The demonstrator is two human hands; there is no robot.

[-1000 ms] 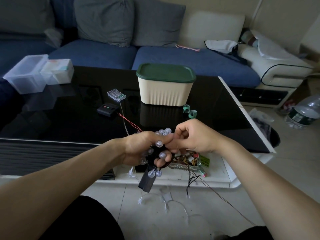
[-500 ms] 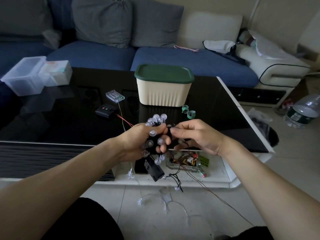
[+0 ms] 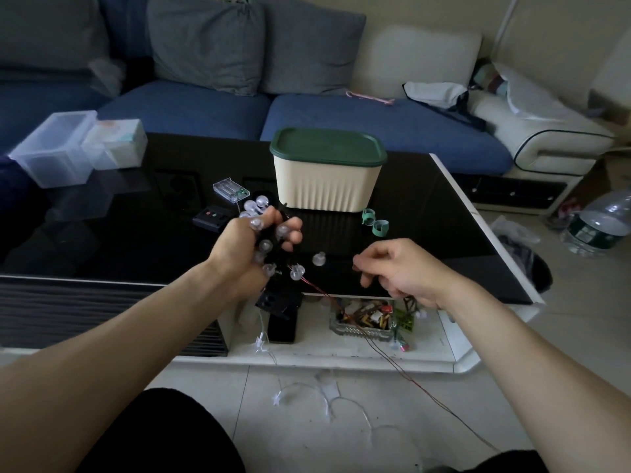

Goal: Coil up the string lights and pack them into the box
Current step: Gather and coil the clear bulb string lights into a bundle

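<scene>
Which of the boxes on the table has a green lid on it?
The cream ribbed box at the table's middle, closed by a dark green lid; the two boxes at the far left are clear plastic.

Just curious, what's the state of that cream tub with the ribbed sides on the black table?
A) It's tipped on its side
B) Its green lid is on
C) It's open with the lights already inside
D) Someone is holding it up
B: the green lid sits flat on the upright cream tub, while the bundle of string lights is held in the left hand.

Bundled clear-bulb string lights (image 3: 264,245) raised above table, closed green-lidded cream box (image 3: 326,180) behind
</scene>
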